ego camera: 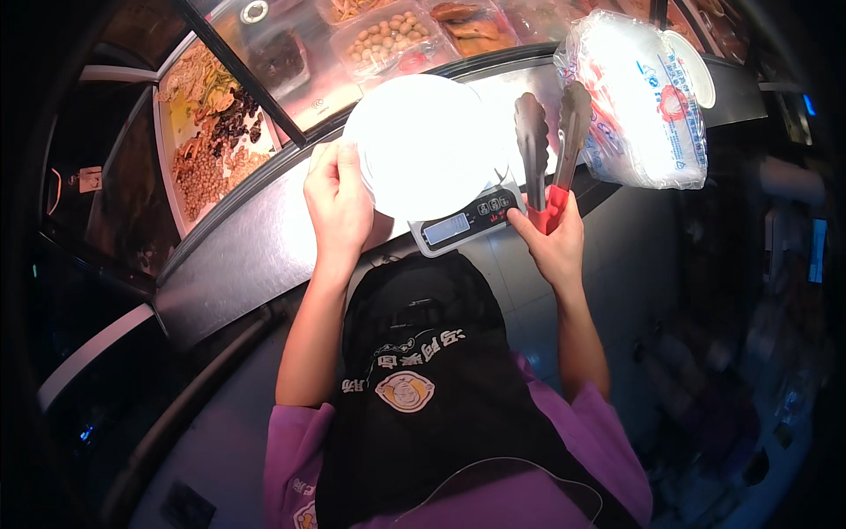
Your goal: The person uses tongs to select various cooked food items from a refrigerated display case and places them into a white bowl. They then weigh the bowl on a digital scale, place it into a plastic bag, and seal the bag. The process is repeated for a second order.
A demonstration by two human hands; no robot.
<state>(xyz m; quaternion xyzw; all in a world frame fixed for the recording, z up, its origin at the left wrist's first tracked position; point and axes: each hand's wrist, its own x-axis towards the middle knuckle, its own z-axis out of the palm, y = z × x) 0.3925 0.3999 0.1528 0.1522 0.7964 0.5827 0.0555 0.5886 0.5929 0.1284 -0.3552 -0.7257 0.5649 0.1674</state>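
Note:
My left hand (338,195) grips the left rim of a round white bowl or plate (426,145), which looks overexposed, so its contents cannot be made out. Beneath or just behind it, a digital kitchen scale (447,229) shows its display and buttons. My right hand (555,238) holds metal tongs (532,132) by their red grips, with the scalloped tips pointing away from me and apart. The thumb of that hand lies at the scale's right edge, by the buttons; whether it presses one, I cannot tell.
A clear plastic bag of white containers (648,106) lies at the right on the steel counter (244,284). Behind the counter edge, a glass display case holds a tray of mixed foods (211,132), a container of small round eggs (390,40) and other foods.

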